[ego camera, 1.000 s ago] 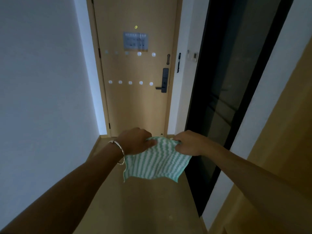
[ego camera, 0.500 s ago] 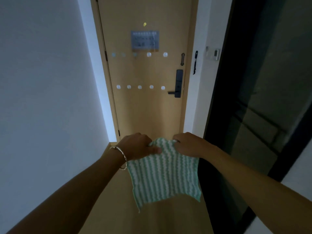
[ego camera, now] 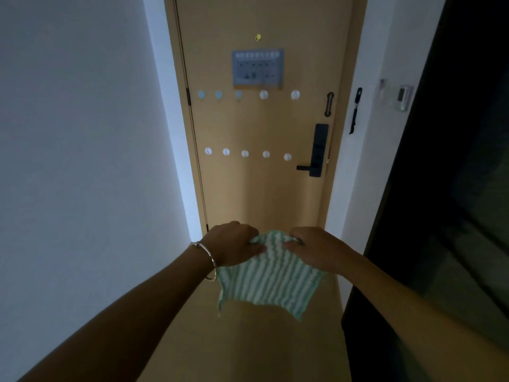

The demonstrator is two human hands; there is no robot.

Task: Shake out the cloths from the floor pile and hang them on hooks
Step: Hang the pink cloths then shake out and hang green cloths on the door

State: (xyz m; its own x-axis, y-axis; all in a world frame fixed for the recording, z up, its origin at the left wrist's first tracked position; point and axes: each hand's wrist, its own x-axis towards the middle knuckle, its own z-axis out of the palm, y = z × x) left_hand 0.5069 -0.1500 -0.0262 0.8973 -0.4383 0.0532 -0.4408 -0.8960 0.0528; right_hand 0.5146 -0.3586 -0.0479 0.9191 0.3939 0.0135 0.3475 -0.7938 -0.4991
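both hands pinch the top edge of the cloth [ego camera: 268, 277]: left hand [ego camera: 234, 244] at its left corner, right hand [ego camera: 316, 248] at its right (fingers curled round the fabric). cloth hangs spread between them, in front of the door [ego camera: 248, 202], below two rows of hooks [ego camera: 245, 153].

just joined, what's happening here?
A person stands in a narrow hallway facing a door, holding a green-and-white striped cloth by its top edge. The left hand and right hand each have a grip on an upper corner, and the cloth hangs spread between them. Two rows of round hooks on the door show nothing hanging on them; this cloth isn't hung yet.
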